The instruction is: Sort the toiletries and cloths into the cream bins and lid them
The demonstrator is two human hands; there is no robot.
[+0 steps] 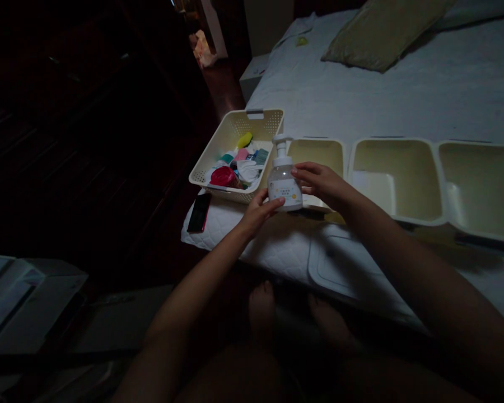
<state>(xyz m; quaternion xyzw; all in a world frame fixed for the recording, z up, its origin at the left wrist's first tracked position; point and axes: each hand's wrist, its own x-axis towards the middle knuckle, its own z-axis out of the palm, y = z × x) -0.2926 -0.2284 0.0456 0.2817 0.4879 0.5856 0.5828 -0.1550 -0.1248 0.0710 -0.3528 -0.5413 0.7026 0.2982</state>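
Note:
A white, partly clear foam pump bottle point(284, 189) with a printed label is held upright between my two hands, in front of the basket's right side. My left hand point(257, 214) is closed on its lower left, thumb across the label. From the right, my right hand point(318, 180) grips its side with the fingertips. Just behind and left of the bottle stands a cream perforated basket point(210, 148). Inside lie a yellow item point(245, 140), a red round-topped item point(223, 176), white cloth-like pieces point(247, 170) and several other small things.
Cream bins stand in a row on the bed: one partly behind my right hand point(323, 150), a middle bin point(403, 162) and a right bin point(487, 173). A pale lid point(344, 257) lies in front. A phone point(199, 212) rests at the bed's corner. Behind is a pillow point(382, 36).

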